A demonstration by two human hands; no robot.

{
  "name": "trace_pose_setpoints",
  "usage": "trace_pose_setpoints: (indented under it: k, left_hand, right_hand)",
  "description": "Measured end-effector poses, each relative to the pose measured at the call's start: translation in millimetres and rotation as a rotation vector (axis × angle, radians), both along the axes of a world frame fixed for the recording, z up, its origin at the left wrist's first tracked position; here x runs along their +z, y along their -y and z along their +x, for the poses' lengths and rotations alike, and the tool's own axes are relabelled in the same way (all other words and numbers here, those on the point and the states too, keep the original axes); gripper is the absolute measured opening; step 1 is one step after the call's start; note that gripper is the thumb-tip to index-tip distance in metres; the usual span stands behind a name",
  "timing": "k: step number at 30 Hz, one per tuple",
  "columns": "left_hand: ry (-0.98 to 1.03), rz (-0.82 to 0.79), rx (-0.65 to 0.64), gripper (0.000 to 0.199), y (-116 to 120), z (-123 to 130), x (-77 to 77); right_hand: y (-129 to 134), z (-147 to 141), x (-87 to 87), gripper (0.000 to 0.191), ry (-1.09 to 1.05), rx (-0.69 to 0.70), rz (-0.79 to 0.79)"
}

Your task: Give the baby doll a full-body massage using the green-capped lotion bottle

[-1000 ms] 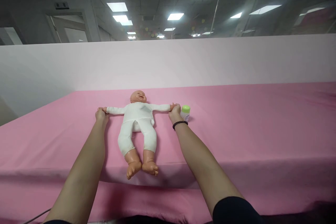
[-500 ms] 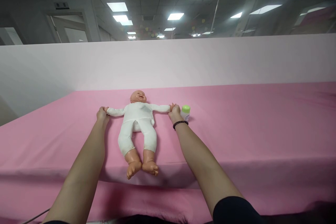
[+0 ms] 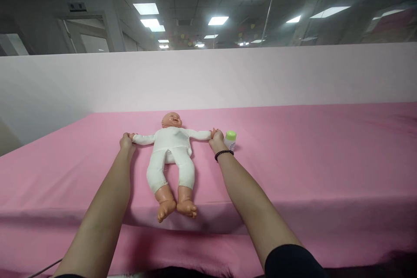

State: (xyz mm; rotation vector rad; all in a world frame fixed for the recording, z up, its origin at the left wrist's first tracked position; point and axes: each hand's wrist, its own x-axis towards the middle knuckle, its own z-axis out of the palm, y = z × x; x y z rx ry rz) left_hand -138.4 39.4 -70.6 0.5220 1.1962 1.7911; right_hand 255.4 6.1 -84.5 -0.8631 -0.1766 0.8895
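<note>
A baby doll (image 3: 172, 141) in a white cloth suit lies on its back, arms stretched out to both sides. Its bare feet hang over the front edge of the pink-covered table (image 3: 293, 152). My left hand (image 3: 126, 140) is closed on the doll's hand at the left. At the right, my right hand (image 3: 216, 140) grips the doll's other hand, whose small fingers stick out above mine. Just beside my right hand stands a small bottle (image 3: 230, 140) with a green cap, partly hidden by that hand and wrist.
A white panel (image 3: 208, 80) rises along the table's back edge, with a glass window (image 3: 195, 13) above it. At the lower left a thin cable (image 3: 45, 268) runs near my forearm. The pink cover drapes over the front edge.
</note>
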Motion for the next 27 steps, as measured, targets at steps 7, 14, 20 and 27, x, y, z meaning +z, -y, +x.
trace_pose_setpoints:
  k: [7,14,20,27]
  left_hand:
    - [0.033,-0.007,0.018,0.040,2.2,0.0,1.3]
    - [0.039,0.012,-0.004,0.038,3.0,1.8,2.4]
    - [0.038,-0.010,0.030,0.038,3.2,0.7,1.2]
    - [0.008,-0.005,0.012,0.039,2.6,0.4,0.4]
  right_hand:
    - [5.5,-3.4,7.1,0.039,-0.141,-0.003,-0.045]
    - [7.7,-6.6,9.6,0.038,-0.150,0.009,-0.043]
    - [9.0,-6.5,11.3,0.037,-0.146,0.009,-0.054]
    - [9.9,-8.6,13.1,0.036,-0.168,0.026,-0.058]
